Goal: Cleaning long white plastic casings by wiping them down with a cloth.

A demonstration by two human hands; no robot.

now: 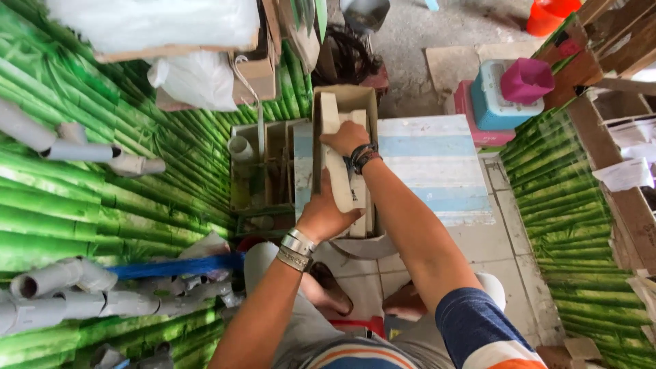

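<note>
In the head view, the left hand (321,215) grips the near end of a pale wooden block (336,171), fingers wrapped around its lower part. The right hand (346,137) closes over the same block farther up, so the block runs between both hands. It stands among more pale blocks inside an open cardboard box (345,102) just beyond the right hand. A striped blue and white counter (437,171) lies to the right of both hands. To the left of the hands a compartmented wooden crate (263,171) stands against the green bamboo-patterned wall (102,198), which carries grey pipes (75,147).
</note>
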